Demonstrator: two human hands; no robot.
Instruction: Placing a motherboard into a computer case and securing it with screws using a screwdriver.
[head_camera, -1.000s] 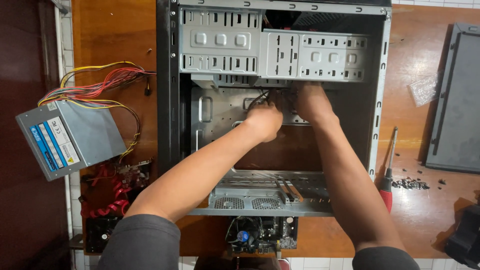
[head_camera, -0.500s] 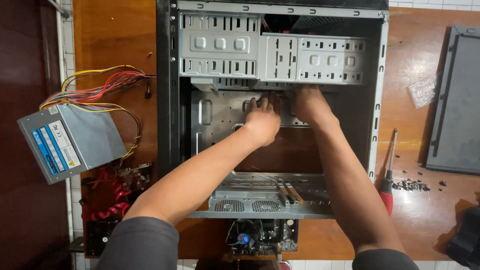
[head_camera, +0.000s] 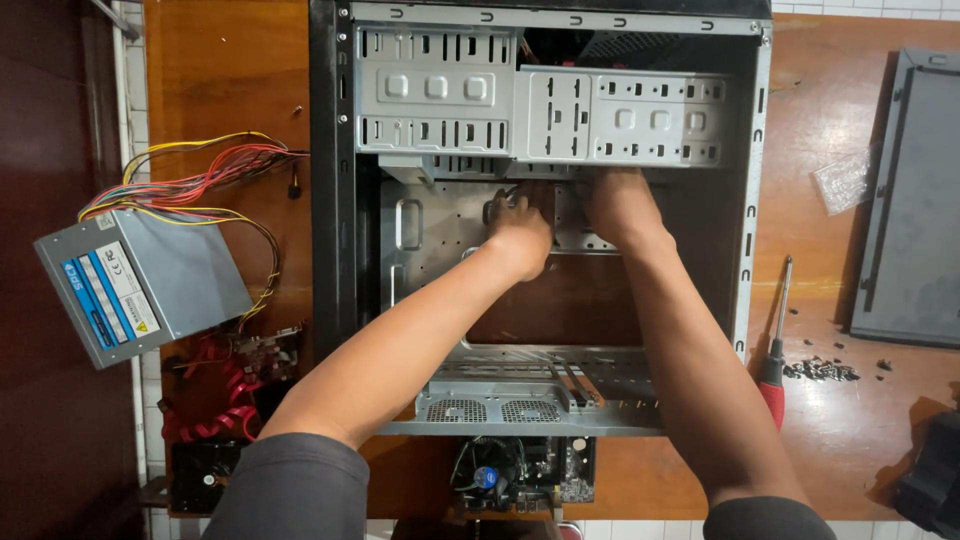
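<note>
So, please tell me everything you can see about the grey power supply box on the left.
The power supply unit is a grey sheet-metal box lying tilted on the wooden table, left of the open computer case and apart from it. One face carries a label with a blue strip. A bundle of yellow, red and black wires leaves its far end and curls toward the case. Neither hand touches it.

sleeves: dark grey, short, ending above the elbows, both arms
forearms: bare, no watch or bands visible
left hand (head_camera: 520, 238): bare, no glove, no rings seen
right hand (head_camera: 618, 200): bare, no glove, fingers mostly hidden
</note>
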